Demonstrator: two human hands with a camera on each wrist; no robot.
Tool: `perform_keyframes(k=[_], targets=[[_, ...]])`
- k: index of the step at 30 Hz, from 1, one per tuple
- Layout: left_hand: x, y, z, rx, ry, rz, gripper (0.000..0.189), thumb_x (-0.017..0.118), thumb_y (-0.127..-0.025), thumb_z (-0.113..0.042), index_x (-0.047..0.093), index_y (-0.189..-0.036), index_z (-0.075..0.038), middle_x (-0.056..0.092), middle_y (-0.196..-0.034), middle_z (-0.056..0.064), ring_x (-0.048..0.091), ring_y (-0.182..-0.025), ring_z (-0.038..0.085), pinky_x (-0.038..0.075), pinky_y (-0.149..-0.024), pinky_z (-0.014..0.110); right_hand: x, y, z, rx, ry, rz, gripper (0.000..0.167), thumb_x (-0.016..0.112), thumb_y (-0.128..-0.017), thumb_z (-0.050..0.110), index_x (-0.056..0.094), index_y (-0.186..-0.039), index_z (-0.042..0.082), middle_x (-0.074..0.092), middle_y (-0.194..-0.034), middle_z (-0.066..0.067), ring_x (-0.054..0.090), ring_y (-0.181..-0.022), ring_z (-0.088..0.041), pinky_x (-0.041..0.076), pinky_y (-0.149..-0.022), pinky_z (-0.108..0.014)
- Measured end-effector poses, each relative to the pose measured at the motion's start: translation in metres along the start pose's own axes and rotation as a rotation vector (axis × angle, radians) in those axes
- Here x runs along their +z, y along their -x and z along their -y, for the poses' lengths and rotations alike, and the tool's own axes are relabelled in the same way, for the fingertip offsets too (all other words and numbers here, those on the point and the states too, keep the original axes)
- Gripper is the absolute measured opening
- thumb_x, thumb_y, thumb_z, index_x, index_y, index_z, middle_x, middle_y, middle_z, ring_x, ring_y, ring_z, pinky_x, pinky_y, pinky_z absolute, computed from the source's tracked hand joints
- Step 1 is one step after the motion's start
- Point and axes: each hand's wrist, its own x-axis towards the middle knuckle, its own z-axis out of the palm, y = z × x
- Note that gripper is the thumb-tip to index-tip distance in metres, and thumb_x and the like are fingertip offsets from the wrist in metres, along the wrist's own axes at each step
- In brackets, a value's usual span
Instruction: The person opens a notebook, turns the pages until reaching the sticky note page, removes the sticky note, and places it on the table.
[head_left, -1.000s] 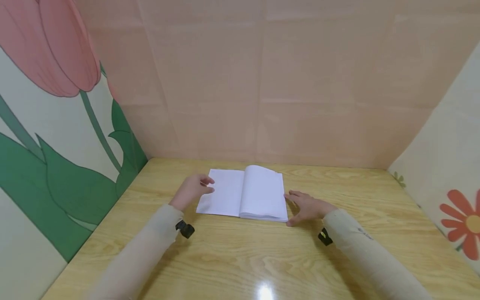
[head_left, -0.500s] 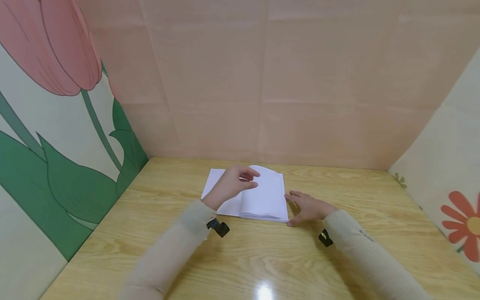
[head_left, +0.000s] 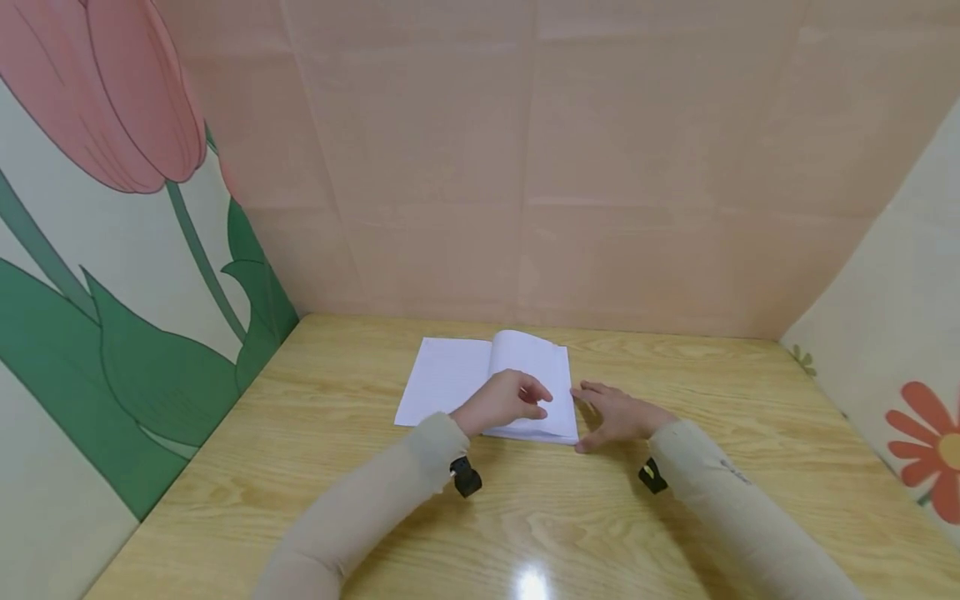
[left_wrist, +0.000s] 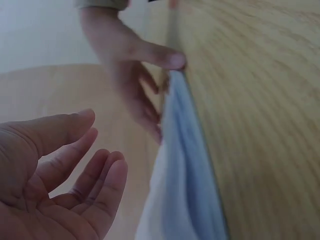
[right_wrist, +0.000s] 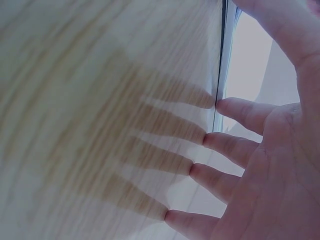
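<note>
Notebook (head_left: 442, 379) lies open, centre-far on the wood-grain table (head_left: 480, 517): opening done; bowed right-hand pages (head_left: 525, 352) apparently left to turn. My left hand (head_left: 501, 402) hovers there empty, thumb and fingertips apart; my right hand (head_left: 618, 417), fingers spread, touches the right edge.

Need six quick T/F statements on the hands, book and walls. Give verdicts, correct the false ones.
1. The book lies open on the table. True.
2. The left hand holds nothing. True.
3. The book's pages all lie flat. False: the right page bows up.
4. The right hand is at the book's right edge. True.
5. The left hand is to the left of the book. False: in the head view it overlaps the right page.
6. The walls are all plain. False: a pink tulip is on the left one.
</note>
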Motion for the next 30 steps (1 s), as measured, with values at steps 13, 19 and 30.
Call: perform_keyframes(k=[13, 19, 30], targets=[[0.018, -0.015, 0.017, -0.070, -0.087, 0.086, 0.016, 0.077, -0.082, -0.013, 0.075, -0.097, -0.009, 0.069, -0.086, -0.005, 0.055, -0.080, 0.006, 0.046, -0.075, 0.021, -0.001, 0.001, 0.001, -0.004, -0.013, -0.008, 0.103, 0.081, -0.071, 0.050, 0.033, -0.148, 0.000, 0.023, -0.153, -0.031, 0.023, -0.138, -0.053, 0.024, -0.106, -0.069], [0.021, -0.021, 0.021, -0.073, -0.180, 0.109, 0.014, 0.079, -0.080, -0.014, 0.075, -0.093, -0.011, 0.065, -0.078, -0.006, 0.053, -0.075, 0.006, 0.044, -0.069, 0.018, -0.002, 0.000, 0.002, 0.022, -0.026, 0.008, 0.102, 0.080, -0.072, 0.050, 0.033, -0.149, 0.002, 0.022, -0.154, -0.030, 0.022, -0.139, -0.053, 0.023, -0.106, -0.069], [0.023, -0.027, 0.014, -0.062, -0.300, 0.111, 0.017, 0.084, -0.075, -0.019, 0.073, -0.085, -0.010, 0.058, -0.073, -0.006, 0.050, -0.070, 0.007, 0.041, -0.067, 0.019, -0.001, 0.001, -0.001, -0.008, -0.017, -0.011, 0.103, 0.080, -0.072, 0.050, 0.032, -0.148, 0.000, 0.022, -0.153, -0.032, 0.022, -0.137, -0.055, 0.023, -0.106, -0.069]])
